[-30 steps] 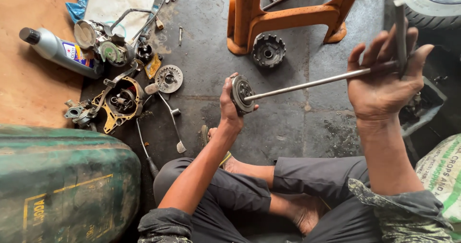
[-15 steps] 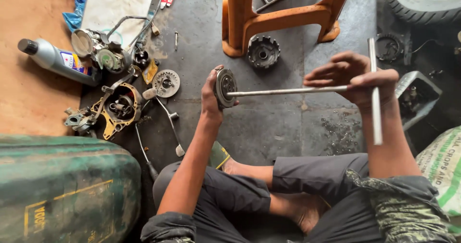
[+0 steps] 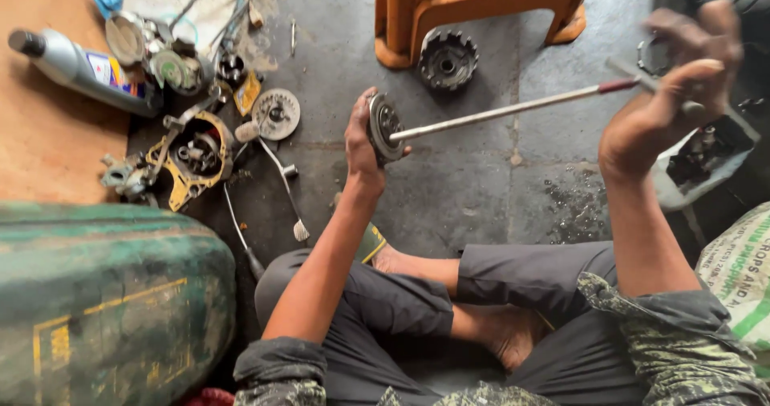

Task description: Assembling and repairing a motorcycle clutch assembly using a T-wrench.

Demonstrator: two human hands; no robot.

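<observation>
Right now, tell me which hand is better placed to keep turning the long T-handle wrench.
Right. The right hand grips the T-handle wrench at its far handle end, though blurred. The left hand is occupied, clasping the round clutch part at the socket end.

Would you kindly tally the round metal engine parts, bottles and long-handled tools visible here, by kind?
Round metal discs or gears: 3 (the disc held in the left hand, a toothed hub by the orange stool, a flat gear)
Long T-handle wrench, in the right hand: 1
Grey bottle: 1
Total: 5
</observation>
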